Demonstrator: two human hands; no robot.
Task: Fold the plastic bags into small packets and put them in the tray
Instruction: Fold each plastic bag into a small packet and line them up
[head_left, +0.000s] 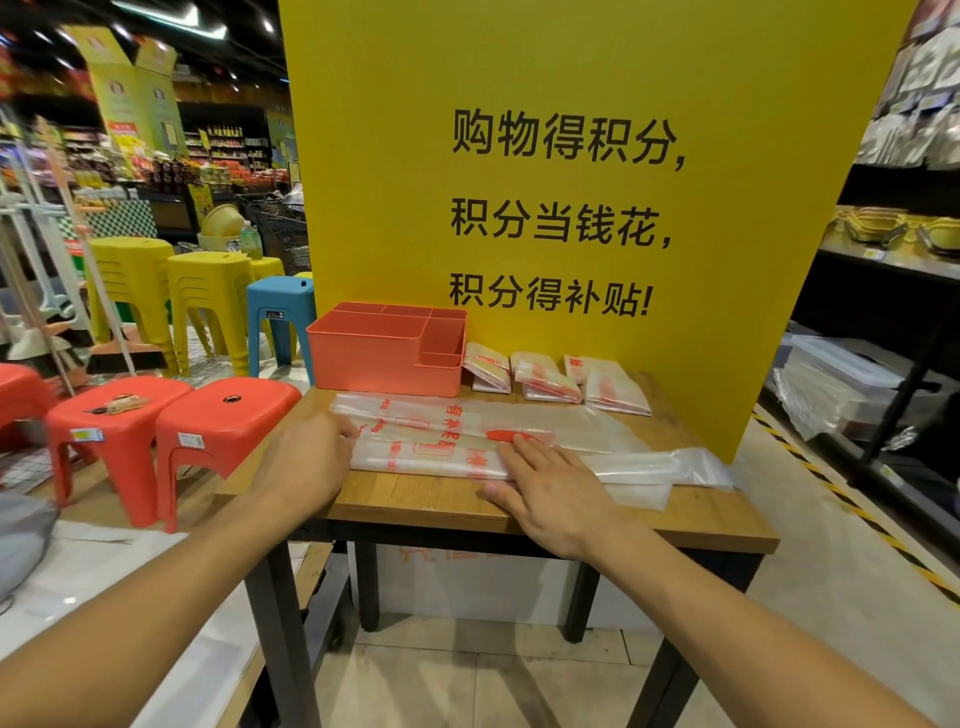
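The worktop (415, 499) shows a bare wooden strip between the grips and its near edge. Its right edge lies well past the right grip (550, 493), beyond the bag's loose clear end. Red stools (223, 415) stand just left of the left grip (311, 457). Ahead of both grips stand the orange tray (387, 348) and folded packets (550, 382).

The plastic bag (441, 441), folded into a long strip, lies under both grips. The right grip is spread flat with straight fingers, pressing the bag near its middle. The left grip covers the bag's left end with bent fingers; whether it pinches cannot be told.

Both forearms reach forward, palms down.
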